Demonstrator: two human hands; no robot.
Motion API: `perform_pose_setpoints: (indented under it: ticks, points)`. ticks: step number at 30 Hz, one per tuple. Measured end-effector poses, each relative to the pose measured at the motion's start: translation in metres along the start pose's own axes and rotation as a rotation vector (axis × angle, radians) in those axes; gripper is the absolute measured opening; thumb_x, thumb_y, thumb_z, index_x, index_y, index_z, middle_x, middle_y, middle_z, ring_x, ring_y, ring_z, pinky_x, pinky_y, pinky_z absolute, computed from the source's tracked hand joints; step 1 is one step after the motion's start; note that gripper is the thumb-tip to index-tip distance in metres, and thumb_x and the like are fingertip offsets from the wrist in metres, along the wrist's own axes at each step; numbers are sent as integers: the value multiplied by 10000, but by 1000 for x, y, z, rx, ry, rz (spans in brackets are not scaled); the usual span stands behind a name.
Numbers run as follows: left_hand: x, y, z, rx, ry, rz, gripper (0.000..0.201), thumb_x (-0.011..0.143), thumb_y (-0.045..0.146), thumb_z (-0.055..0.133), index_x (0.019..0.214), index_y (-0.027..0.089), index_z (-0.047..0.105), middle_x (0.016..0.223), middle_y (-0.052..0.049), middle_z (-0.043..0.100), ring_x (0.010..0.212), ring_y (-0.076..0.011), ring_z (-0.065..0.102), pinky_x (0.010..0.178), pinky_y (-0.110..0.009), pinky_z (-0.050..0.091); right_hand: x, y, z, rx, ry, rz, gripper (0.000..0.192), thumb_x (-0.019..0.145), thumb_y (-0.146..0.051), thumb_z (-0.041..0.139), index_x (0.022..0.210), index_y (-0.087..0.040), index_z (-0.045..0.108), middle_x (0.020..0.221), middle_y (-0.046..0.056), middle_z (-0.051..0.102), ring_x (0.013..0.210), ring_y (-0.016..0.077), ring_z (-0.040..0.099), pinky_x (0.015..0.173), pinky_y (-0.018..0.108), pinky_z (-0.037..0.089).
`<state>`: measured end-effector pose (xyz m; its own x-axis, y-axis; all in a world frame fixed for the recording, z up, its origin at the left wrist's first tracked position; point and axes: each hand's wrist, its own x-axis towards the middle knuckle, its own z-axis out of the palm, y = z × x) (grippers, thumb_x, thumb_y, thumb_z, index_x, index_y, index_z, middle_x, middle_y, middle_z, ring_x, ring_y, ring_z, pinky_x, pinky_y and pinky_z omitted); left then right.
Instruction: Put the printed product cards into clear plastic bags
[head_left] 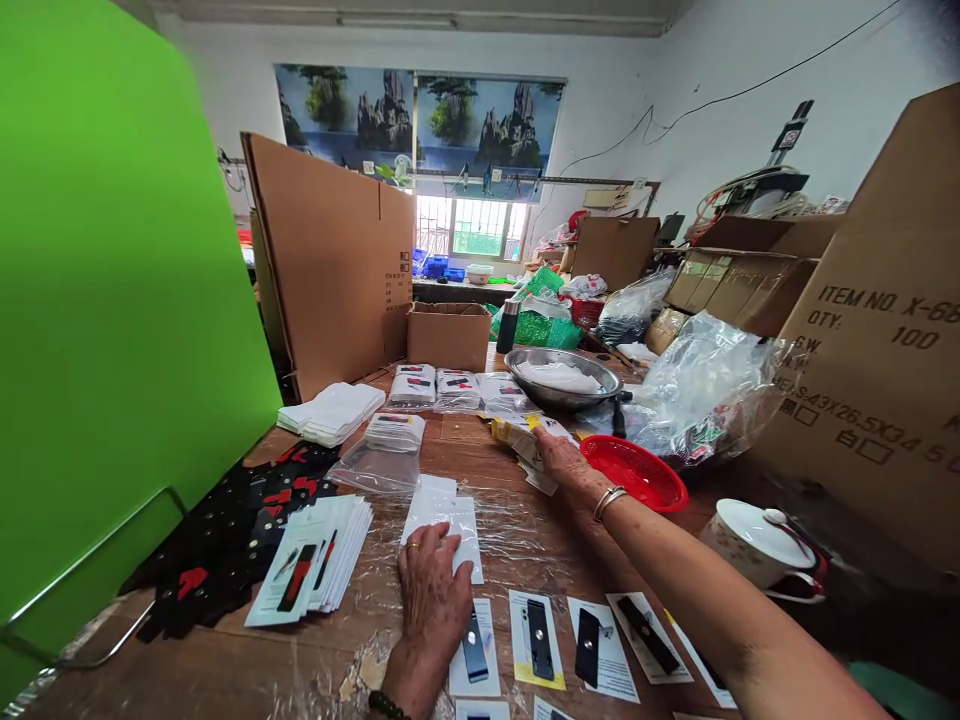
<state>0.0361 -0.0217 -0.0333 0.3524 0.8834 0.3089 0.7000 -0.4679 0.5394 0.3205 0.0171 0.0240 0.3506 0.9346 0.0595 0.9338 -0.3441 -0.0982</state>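
My left hand (435, 590) lies palm down, fingers stretched over blank white cards (441, 497) on the table. Farther off, my right hand (562, 460) has its fingers closed on the edge of yellow-and-white printed cards (517, 438); its fingertips are partly hidden. Near my left hand lie printed cards bearing dark straps with round metal snaps, among them a yellow-edged card (538, 640) and a white card (600, 650). To the left sits a fanned stack of printed cards (311, 560) beside a heap of black and red straps (225, 530).
Bagged card packs (411, 387) and a white stack (330, 412) stand farther back. A red basket (634, 470), metal pan (562, 378) and lidded white pot (761, 545) are to the right. A green panel (112, 250) borders the left; a large carton (877, 330) borders the right.
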Motion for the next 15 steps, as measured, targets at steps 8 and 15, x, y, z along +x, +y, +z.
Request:
perform_pose_setpoints:
  ticks: [8,15]
  points:
    - [-2,-3,1,31,-15,25,317,797,158,549,1069,187,709,1290,-82,610,1233,-269,481,1056,-435,357,-26,-14,18,-24,-60,-146,347,948,-118,441,1270,-198,541,1180,146,625,1066,277,595,852,338,418]
    - [1,3,-11,185,93,-122,362,817,235,606,1171,198,671,1416,-113,519,1344,-339,375,1100,-535,263,-61,-68,29,257,106,-282,475,888,-219,576,1354,-153,510,1294,144,585,1206,291,497,1024,401,359]
